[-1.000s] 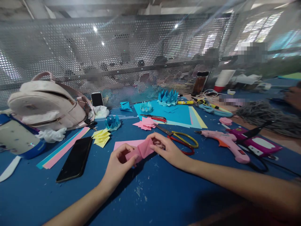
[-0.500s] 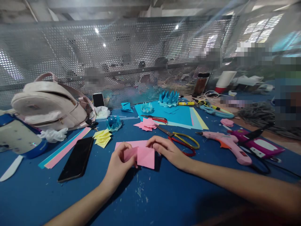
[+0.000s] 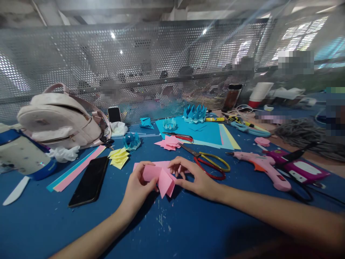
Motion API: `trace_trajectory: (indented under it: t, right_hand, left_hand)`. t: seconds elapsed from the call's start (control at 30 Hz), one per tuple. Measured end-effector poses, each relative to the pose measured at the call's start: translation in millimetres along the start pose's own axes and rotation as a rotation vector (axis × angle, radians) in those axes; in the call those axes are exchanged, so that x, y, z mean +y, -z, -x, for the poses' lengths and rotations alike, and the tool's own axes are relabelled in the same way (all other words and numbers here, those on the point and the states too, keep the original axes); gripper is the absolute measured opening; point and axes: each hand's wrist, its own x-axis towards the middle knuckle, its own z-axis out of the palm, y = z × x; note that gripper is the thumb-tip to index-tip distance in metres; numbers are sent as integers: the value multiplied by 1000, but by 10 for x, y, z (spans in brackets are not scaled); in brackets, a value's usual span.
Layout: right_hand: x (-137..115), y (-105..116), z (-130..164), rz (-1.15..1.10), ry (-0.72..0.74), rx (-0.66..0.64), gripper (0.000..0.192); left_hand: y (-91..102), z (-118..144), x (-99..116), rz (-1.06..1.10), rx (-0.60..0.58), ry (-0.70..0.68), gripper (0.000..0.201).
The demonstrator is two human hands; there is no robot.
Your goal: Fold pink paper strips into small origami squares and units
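Between my hands is a creased piece of pink paper (image 3: 165, 182), its near part standing out in a pointed fold. My left hand (image 3: 140, 181) pinches its left side between thumb and fingers. On the right, my right hand (image 3: 190, 177) has its thumb and curled fingertips at the paper's right edge, closed on it. A flat pink sheet (image 3: 159, 164) lies on the blue table just behind, partly covered by both hands. Close by are scissors (image 3: 212, 162) with one red and one yellow handle, and a stack of folded pink pieces (image 3: 169, 143).
Left of my hands lie a phone (image 3: 89, 181), paper strips (image 3: 75, 171) and yellow folded pieces (image 3: 118, 158). A pink glue gun (image 3: 265, 165) rests at right. Blue paper crowns (image 3: 194, 113), coloured sheets (image 3: 212, 131) and a backpack (image 3: 61, 115) stand farther back.
The pink paper's near flap, a flat square before, has swung into a pointed, angled fold. My right thumb has come down to the paper's right edge. The left hand keeps its hold.
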Motion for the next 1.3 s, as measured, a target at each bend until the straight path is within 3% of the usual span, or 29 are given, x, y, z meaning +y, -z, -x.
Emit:
trace_trajectory:
  t: [0.17, 0.33, 0.43, 0.57, 0.7, 0.83, 0.93, 1.13, 1.3]
  right_hand:
    - [13, 5, -29, 115, 46, 55, 13]
    - [26, 26, -42, 173, 85, 75, 18]
    - [-9, 35, -29, 270, 181, 23, 27]
    - [-88, 66, -9, 304, 228, -69, 15]
    - [-87, 119, -12, 226, 146, -14, 33]
    - [21, 141, -42, 295, 110, 33, 43]
    - [82, 127, -60, 341, 90, 50, 41]
    - [64, 91, -56, 355, 39, 77, 31]
    - [88, 77, -48, 308, 8, 79, 25]
  left_hand:
    - [-12, 3, 36, 36, -64, 3, 24]
    - [-18, 5, 39, 46, -52, 19, 26]
    - [-20, 9, 25, 69, -57, 34, 31]
    - [36, -15, -4, 77, -3, 49, 32]
    - [168, -127, -25, 217, 112, 42, 35]
    - [231, -210, 0, 273, 121, 54, 41]
    - [191, -171, 36, 285, 55, 67, 39]
    - [81, 6, 93, 205, -279, 57, 26]
    - [61, 45, 107, 109, -324, 49, 22]
